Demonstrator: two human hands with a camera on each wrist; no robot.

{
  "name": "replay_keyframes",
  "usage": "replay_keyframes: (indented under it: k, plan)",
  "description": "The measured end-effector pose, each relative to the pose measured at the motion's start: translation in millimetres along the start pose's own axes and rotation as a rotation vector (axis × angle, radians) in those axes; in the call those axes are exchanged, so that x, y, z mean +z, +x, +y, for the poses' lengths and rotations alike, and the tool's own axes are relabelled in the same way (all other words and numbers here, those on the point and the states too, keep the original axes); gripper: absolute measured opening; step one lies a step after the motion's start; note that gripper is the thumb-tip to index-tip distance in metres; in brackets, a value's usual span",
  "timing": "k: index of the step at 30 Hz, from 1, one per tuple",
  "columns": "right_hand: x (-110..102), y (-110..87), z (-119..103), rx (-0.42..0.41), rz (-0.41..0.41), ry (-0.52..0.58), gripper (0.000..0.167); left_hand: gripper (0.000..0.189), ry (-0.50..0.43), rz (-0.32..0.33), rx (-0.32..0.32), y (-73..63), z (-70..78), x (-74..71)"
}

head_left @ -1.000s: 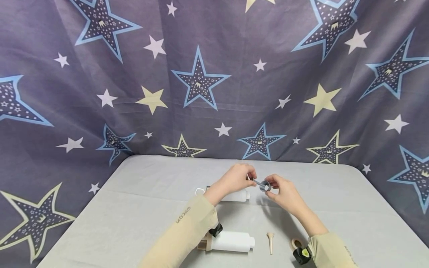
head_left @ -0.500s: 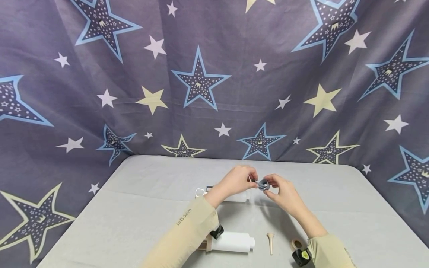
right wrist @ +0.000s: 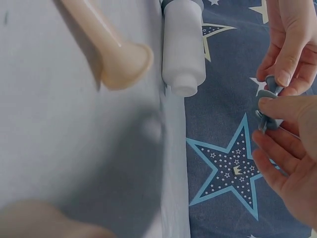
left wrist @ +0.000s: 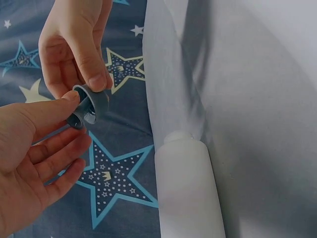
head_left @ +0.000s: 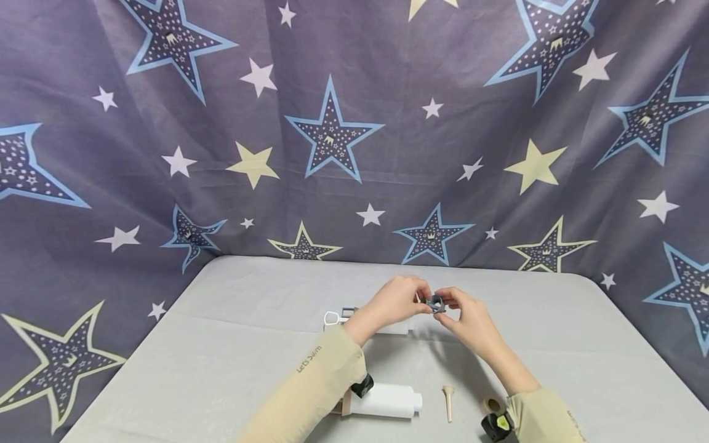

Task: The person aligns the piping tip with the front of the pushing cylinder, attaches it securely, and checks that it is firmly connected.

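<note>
My right hand pinches a grey ring between thumb and fingertips above the far part of the table. From the left, my left hand pinches a small grey funnel-shaped piece right at the ring; it overlaps the opening. In the left wrist view, the grey ring shows below the right thumb, and the funnel piece's flared end lies by the left fingers. The right wrist view has the flared end under the left thumb, with a thin tip showing past the ring.
A white bottle with a beige end lies near the front. Behind my left hand is another white bottle, partly hidden, with a grey frame and white loop. A beige funnel-shaped piece and beige ring lie at right.
My left hand has moved slightly right, bringing the grey funnel piece closer to the ring; its stem, earlier visible between the hands, now overlaps the ring. The right hand has barely moved.
</note>
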State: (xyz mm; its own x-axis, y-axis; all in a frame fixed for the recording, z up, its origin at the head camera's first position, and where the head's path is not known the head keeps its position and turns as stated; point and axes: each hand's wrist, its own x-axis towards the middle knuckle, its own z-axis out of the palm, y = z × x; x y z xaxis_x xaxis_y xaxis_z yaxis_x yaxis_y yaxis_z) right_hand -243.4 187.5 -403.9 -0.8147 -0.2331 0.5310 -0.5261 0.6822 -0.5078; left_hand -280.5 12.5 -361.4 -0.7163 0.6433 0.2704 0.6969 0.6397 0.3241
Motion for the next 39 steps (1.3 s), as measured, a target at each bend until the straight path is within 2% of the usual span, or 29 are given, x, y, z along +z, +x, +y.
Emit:
replay_keyframes:
  k: [9, 20, 39]
  plan:
    - [1.7, -0.2, 1.6, -0.027, 0.021, -0.007, 0.037, 0.020, 0.002, -0.001, 0.007, 1.1, 3.0, -1.0]
    - [4.9, 1.2, 0.0, 0.072, 0.050, 0.076, 0.037, 0.021, 0.011, 0.035, 0.024, 3.6, 5.1, 1.1]
    - [7.3, -1.1, 5.9, 0.076, 0.066, 0.111, 0.037, 0.021, -0.026, 0.023, -0.005, 2.3, 3.1, -1.8]
